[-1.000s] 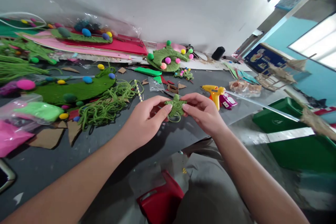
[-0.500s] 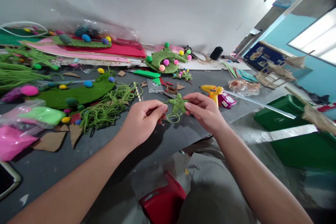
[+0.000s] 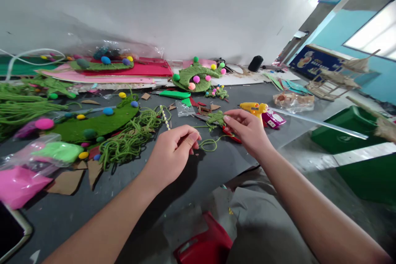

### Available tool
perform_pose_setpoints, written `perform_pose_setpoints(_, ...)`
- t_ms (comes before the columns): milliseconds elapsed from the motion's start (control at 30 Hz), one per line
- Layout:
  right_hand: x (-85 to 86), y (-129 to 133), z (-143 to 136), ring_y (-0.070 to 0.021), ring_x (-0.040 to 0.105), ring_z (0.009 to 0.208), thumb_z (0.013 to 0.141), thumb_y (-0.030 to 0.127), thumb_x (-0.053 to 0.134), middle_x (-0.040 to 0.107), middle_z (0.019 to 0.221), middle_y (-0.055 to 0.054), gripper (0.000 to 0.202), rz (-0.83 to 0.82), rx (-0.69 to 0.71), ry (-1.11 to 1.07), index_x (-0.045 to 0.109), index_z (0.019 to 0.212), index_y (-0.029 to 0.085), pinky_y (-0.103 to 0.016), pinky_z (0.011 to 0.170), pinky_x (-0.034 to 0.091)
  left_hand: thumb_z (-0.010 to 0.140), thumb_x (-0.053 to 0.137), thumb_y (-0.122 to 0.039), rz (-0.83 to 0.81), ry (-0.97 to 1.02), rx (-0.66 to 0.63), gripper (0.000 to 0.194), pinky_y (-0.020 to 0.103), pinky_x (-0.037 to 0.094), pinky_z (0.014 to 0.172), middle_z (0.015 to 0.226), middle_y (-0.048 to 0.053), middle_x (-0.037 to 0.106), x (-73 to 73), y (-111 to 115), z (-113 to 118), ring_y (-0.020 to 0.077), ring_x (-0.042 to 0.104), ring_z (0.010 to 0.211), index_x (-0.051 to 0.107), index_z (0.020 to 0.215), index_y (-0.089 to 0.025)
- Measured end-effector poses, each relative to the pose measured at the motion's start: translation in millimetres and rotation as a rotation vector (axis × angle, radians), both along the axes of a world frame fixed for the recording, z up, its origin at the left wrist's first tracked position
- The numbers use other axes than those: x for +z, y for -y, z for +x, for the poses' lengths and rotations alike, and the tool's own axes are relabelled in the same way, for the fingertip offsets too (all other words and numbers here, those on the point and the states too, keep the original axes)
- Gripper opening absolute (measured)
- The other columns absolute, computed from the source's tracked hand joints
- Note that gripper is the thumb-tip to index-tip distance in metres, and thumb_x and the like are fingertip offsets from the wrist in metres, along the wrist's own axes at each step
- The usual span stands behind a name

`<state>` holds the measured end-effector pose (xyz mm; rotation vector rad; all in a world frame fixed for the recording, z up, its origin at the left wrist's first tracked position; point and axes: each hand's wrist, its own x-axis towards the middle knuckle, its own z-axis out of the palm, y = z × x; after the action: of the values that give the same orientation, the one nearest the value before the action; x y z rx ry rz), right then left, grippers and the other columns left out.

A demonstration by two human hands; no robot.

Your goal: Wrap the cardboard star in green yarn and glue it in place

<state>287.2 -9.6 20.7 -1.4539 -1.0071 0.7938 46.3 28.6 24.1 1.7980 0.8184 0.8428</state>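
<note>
From where I stand, the biggest thing is the pale wall panel (image 3: 154, 16), rising beyond both hands. Below it spreads the dark gray table (image 3: 222, 159), running under the hands and out to either side. Well off to the right of the right-hand grip sits a green bin (image 3: 335, 130), lower than the tabletop.

A dark green padded shape (image 3: 102, 126), dotted with colored balls, lies to the left of the left hand (image 3: 171, 150), with a tangled heap of green yarn (image 3: 133, 132) between the two. Straight beyond the grips is a curled green form (image 3: 192, 76), also dotted with balls.

The left hand has its thumb and fingertips brought together; a thin green strand runs by them, but I can't tell if they have hold of it. The right hand (image 3: 247, 128) has thumb and fingers clamped on one edge of a small yarn-wrapped star (image 3: 216, 119), which is out ahead of the gap between the hands.

The yellow glue gun (image 3: 253, 108) lies just past the right-hand grip, a purple packet (image 3: 274, 119) beside it. A green-handled cutter (image 3: 175, 94) lies beyond the left-hand grip. The red-handled scissors (image 3: 232, 134) are partly hidden by the star and right fingers. Smallest is the loose yarn loop (image 3: 208, 150) on the tabletop, between the two grips.
</note>
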Motion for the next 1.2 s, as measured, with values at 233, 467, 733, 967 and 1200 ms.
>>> perform_pose_setpoints(233, -4.5, -6.4, 1.8, -0.0131, 0.066, 0.065, 0.073, 0.047, 0.091, 0.066, 0.073, 0.001, 0.038, 0.019, -0.016, 0.081, 0.078, 0.096, 0.02, -0.029, 0.066, 0.061, 0.104, 0.054, -0.041, 0.112, -0.121, 0.054, 0.031, 0.027, 0.05, 0.063, 0.078, 0.001, 0.072, -4.6, -6.8, -2.6, 0.0152, 0.066, 0.069, 0.072, 0.088, -0.02)
perform_pose_setpoints(467, -6.7, -8.4, 0.5, -0.0148, 0.068, 0.064, 0.077, 0.041, 0.088, 0.068, 0.072, 0.0, 0.031, 0.017, 0.004, 0.159, 0.078, 0.097, 0.02, -0.03, 0.064, 0.059, 0.103, 0.054, -0.034, 0.283, -0.268, 0.051, 0.026, 0.031, 0.043, 0.069, 0.081, 0.001, 0.073, -7.9, -9.6, -3.0, 0.0165, 0.063, 0.073, 0.071, 0.088, -0.02)
perform_pose_setpoints(733, -0.2, -7.3, 13.0, -0.017, 0.068, 0.063, 0.078, 0.035, 0.085, 0.068, 0.07, 0.001, 0.023, 0.08, -0.128, 0.198, 0.077, 0.094, 0.022, -0.033, 0.062, 0.057, 0.1, 0.058, -0.035, 0.329, -0.47, -0.017, 0.025, 0.031, 0.037, 0.063, 0.081, 0.003, 0.073, -10.9, -4.9, -3.2, 0.019, 0.063, 0.072, 0.072, 0.084, -0.022)
perform_pose_setpoints(967, 2.2, -7.0, 19.6, -0.0187, 0.07, 0.062, 0.076, 0.03, 0.085, 0.068, 0.067, 0.0, 0.019, 0.106, -0.19, 0.198, 0.077, 0.092, 0.023, -0.034, 0.06, 0.058, 0.105, 0.051, -0.048, 0.37, -0.486, -0.04, 0.05, 0.031, 0.029, 0.058, 0.067, 0.001, 0.058, -8.7, -2.7, -3.1, 0.0151, 0.051, 0.062, 0.05, 0.063, -0.019)
perform_pose_setpoints(1200, 2.8, -6.2, 15.9, -0.0177, 0.068, 0.061, 0.077, 0.029, 0.083, 0.068, 0.067, 0.001, 0.016, 0.102, -0.162, 0.239, 0.078, 0.091, 0.023, -0.033, 0.06, 0.058, 0.103, 0.058, -0.027, 0.394, -0.37, -0.131, 0.018, 0.031, 0.046, 0.074, 0.096, 0.001, 0.07, -13.2, -4.3, -2.8, 0.0157, 0.064, 0.084, 0.073, 0.095, -0.022)
